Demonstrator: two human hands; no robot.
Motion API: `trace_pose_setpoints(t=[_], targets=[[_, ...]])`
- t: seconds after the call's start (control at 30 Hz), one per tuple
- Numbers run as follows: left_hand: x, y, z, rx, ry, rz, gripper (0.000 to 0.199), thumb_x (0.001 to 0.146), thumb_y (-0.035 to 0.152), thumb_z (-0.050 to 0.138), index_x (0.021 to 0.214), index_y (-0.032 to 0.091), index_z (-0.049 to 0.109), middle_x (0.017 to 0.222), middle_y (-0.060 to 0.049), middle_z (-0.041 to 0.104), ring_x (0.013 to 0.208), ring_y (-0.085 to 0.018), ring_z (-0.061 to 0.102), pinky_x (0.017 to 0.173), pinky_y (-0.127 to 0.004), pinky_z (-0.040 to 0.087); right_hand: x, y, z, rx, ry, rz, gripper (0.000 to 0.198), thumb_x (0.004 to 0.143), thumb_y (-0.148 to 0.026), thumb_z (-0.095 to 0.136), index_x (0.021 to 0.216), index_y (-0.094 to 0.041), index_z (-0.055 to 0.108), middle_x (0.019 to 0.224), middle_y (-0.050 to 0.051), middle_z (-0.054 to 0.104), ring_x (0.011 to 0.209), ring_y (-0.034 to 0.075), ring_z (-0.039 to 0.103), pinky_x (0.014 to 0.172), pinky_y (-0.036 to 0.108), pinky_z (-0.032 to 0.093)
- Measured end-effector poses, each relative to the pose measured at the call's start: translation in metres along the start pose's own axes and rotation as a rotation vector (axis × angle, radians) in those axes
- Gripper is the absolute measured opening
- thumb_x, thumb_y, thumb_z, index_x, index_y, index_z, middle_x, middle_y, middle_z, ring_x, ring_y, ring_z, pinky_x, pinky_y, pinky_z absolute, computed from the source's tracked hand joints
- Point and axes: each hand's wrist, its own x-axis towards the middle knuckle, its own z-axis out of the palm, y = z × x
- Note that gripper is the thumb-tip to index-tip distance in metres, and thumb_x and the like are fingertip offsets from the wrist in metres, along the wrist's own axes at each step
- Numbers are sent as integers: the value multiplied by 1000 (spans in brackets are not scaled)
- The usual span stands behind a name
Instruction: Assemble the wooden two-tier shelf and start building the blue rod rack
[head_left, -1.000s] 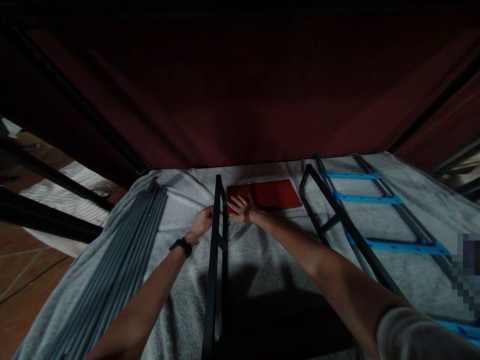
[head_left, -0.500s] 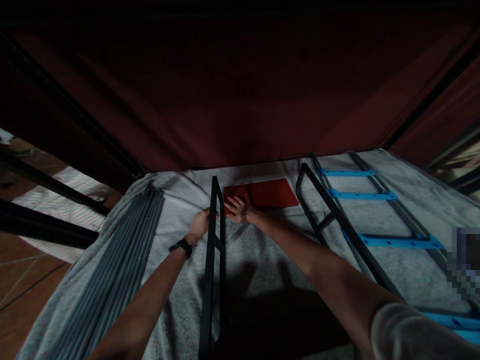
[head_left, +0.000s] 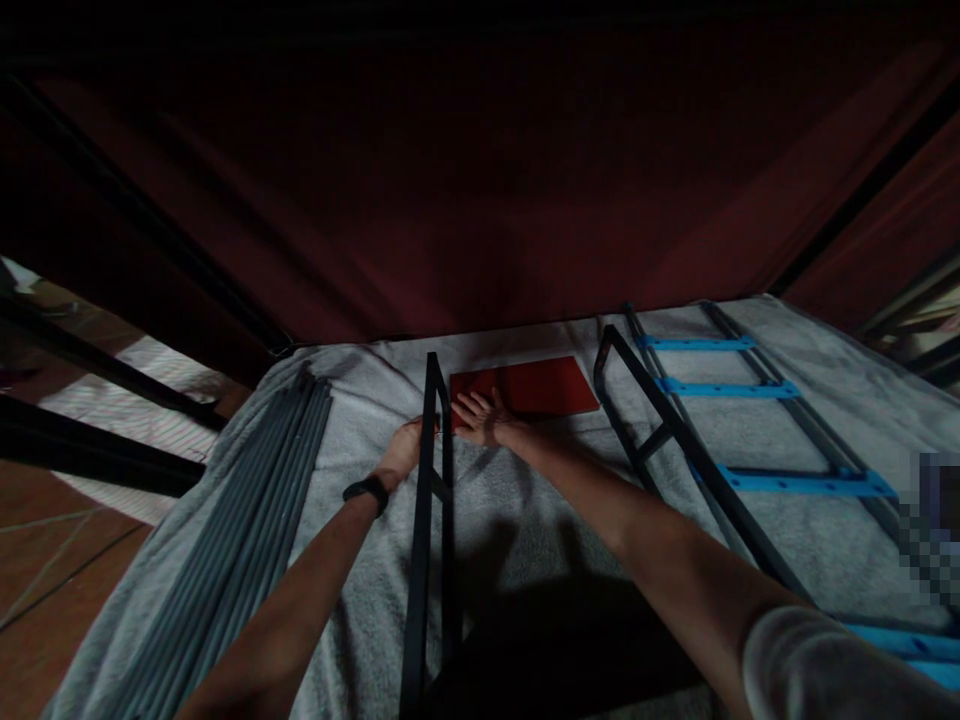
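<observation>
A flat red board (head_left: 544,388) lies between the two ends of a black metal frame, its left edge close to the left end (head_left: 422,540). My right hand (head_left: 480,418) rests flat on the board's left part, fingers spread. At the outer side of the frame's left end is my left hand (head_left: 403,445), a black band on its wrist. Its fingers look curled, and the bar hides their tips, so what they grip cannot be made out. The frame's right end (head_left: 652,440) stands beyond the board's right edge.
Several grey tubes (head_left: 232,540) lie side by side on the left of the grey cloth (head_left: 360,410). Dark rails with blue crosspieces (head_left: 810,483) lie on the right. A dark red fabric wall (head_left: 480,220) closes off the back. Dark posts (head_left: 97,445) stand at left.
The view has shifted very slightly. Both hands keep their places at the board and the frame's left end.
</observation>
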Motion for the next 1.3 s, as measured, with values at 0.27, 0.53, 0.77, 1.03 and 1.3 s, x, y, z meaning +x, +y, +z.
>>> trace_pose_setpoints(t=[0.27, 0.53, 0.77, 1.03, 1.3], targets=[[6, 1, -4, 145, -82, -27, 16, 86, 28, 56, 83, 20, 69, 82, -6, 71, 82, -21, 67, 82, -32, 53, -2, -2, -3, 12, 5, -2, 70, 102, -57, 35, 164, -26, 25, 172, 9, 13, 159, 34, 10, 121, 71, 2], [1, 7, -3, 211, -80, 10, 13, 87, 23, 57, 91, 20, 69, 95, -8, 73, 94, -22, 68, 90, -32, 53, -3, -3, -6, 11, -16, 3, 71, 102, -58, 34, 165, -26, 24, 172, 9, 11, 159, 33, 7, 121, 70, -1], [4, 9, -5, 266, -102, -9, 14, 84, 20, 56, 80, 20, 69, 88, -7, 72, 86, -22, 68, 83, -32, 54, -4, -3, -6, 19, -26, 7, 71, 102, -58, 34, 165, -26, 22, 172, 9, 9, 159, 33, 6, 121, 70, -2], [0, 8, -7, 257, -101, 49, 21, 91, 28, 51, 94, 19, 70, 98, -10, 73, 95, -23, 69, 89, -33, 54, -5, -3, -6, 22, -15, 8, 72, 102, -58, 34, 165, -25, 24, 172, 8, 9, 159, 33, 7, 122, 69, -2], [0, 9, 1, 365, -73, 57, 23, 90, 25, 52, 102, 20, 70, 108, -13, 71, 102, -26, 67, 92, -35, 53, -3, -2, -4, 15, -8, 0, 71, 101, -58, 36, 164, -26, 25, 172, 9, 12, 159, 33, 8, 121, 70, 1]])
